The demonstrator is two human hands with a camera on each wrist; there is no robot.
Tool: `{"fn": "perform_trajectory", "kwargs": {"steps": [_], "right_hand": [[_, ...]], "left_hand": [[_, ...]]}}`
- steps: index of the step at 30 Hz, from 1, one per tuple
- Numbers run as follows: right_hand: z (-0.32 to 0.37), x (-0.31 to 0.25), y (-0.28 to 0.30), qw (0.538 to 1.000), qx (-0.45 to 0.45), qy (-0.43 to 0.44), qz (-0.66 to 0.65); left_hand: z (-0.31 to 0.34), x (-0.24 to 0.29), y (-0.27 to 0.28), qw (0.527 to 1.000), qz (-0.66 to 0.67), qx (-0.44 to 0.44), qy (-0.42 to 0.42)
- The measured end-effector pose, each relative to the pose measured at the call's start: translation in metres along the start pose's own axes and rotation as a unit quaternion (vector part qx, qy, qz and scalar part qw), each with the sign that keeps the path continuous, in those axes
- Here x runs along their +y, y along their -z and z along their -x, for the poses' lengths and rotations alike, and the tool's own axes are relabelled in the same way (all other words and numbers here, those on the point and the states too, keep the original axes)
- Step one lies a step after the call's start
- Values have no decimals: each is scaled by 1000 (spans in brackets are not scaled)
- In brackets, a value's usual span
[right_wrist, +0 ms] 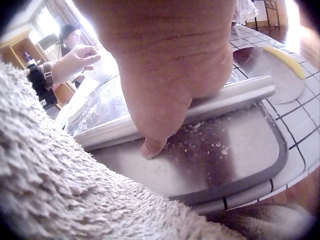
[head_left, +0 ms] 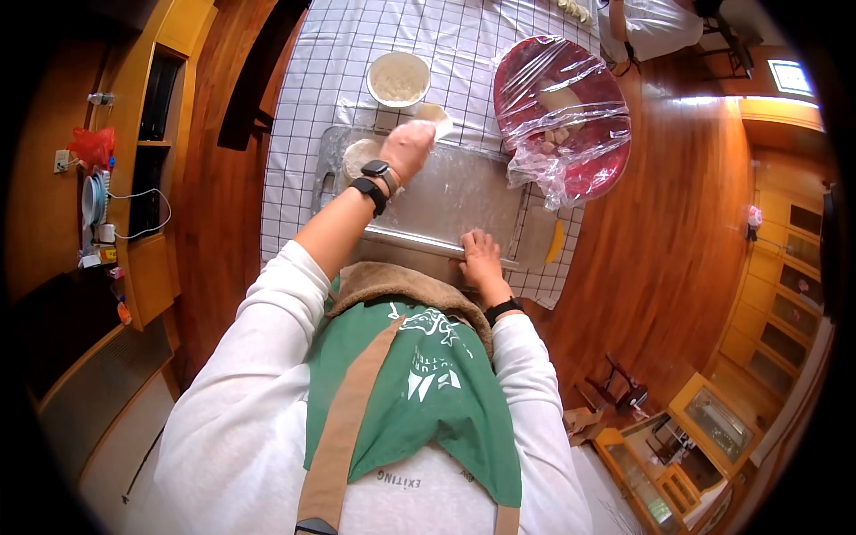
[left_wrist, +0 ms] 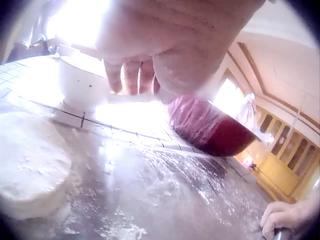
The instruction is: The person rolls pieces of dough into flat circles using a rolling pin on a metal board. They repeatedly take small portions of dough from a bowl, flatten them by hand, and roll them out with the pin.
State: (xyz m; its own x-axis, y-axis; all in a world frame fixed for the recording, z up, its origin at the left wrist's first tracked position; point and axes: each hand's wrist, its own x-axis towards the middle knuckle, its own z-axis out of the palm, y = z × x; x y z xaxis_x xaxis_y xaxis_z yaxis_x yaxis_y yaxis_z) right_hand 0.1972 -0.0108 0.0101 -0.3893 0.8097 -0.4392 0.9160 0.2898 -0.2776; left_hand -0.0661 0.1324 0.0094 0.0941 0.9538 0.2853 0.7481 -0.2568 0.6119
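Observation:
My left hand (head_left: 410, 149) pinches a thin, pale round dough wrapper (head_left: 439, 121) above the far edge of the metal board (head_left: 450, 192). Under that wrist, a white stack of floury dough rounds (left_wrist: 30, 162) lies on the board. A white bowl with pale, powdery contents (head_left: 399, 80) stands just beyond. My right hand (head_left: 482, 259) grips a metal rolling pin (head_left: 415, 242) toward its right end, along the board's near side. In the right wrist view its thumb (right_wrist: 154, 146) reaches down to the board beside the pin.
A red basin (head_left: 611, 169) under clear plastic wrap, with dough pieces inside, stands at the right. A scraper with a yellow handle (head_left: 555, 241) lies right of the board on the checked tablecloth (head_left: 308, 80). Another person (right_wrist: 71, 37) is across the room.

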Motion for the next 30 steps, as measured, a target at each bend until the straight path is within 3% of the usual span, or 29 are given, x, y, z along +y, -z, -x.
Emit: {"fn": "perform_trajectory", "kwargs": {"steps": [3,5,7,9,11,14,17,19,21,25,27,28,30], "right_hand": [[0,1,-2,1000,-1,-1,-1],[-1,4,-6,1000,-2,0,7],[-1,3,-3,1000,1,3,2],[0,1,0,1000,-2,4,1],[3,2,-2,1000,-1,2,-4],[6,4,-5,1000,2,0,-10],[10,4,-8,1000,15,5,-15],[1,3,-5,999,21,3,-26],[-6,2,-6,999,21,13,-34],[1,3,-2,1000,9,-1,-26],[0,4,-4,999,12,7,-36],[0,5,-5,999,13,7,-38],[0,6,-5,999,15,7,-44]], "left_hand": [[15,4,-20,981,-114,-154,-33],[18,3,-31,982,-123,-141,-25],[16,9,-31,983,-144,-96,52],[10,13,-25,980,-146,-110,81],[6,16,-17,964,-134,-198,119],[-7,8,-21,957,-134,-228,120],[-9,-5,-33,971,-127,-177,96],[-18,-5,-26,992,-20,-99,70],[-27,2,-12,979,131,-74,139],[-59,-1,49,972,153,-29,178],[-72,-23,63,995,51,20,80],[-78,-35,65,995,49,18,79],[-89,-59,64,989,-121,-79,15]]}}
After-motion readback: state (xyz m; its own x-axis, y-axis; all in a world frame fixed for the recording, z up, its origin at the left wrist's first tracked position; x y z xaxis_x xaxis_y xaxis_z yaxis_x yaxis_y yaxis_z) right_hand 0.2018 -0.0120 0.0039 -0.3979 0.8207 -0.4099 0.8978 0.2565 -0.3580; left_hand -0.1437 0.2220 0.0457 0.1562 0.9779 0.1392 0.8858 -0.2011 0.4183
